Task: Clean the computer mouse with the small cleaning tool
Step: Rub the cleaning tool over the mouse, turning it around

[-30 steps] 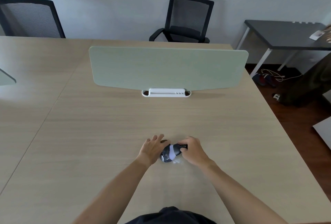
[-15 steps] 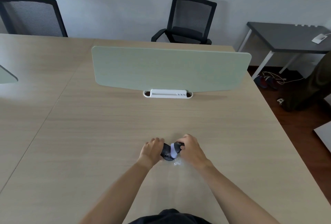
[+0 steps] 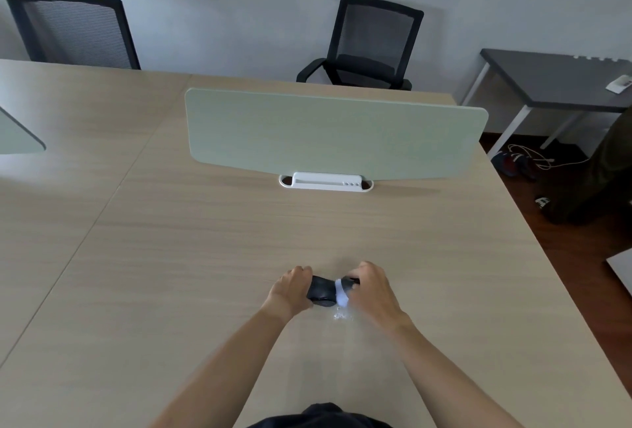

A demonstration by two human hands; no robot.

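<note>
Indoors | wood desk (image 3: 427, 273) | green divider (image 3: 328, 135) | white wall (image 3: 239, 0)

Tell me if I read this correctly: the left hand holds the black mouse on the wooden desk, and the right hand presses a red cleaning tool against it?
Not quite. The head view shows the cleaning tool is white, not red. The rest holds: the left hand holds the black mouse on the wooden desk, and the right hand presses the tool against it.
</note>
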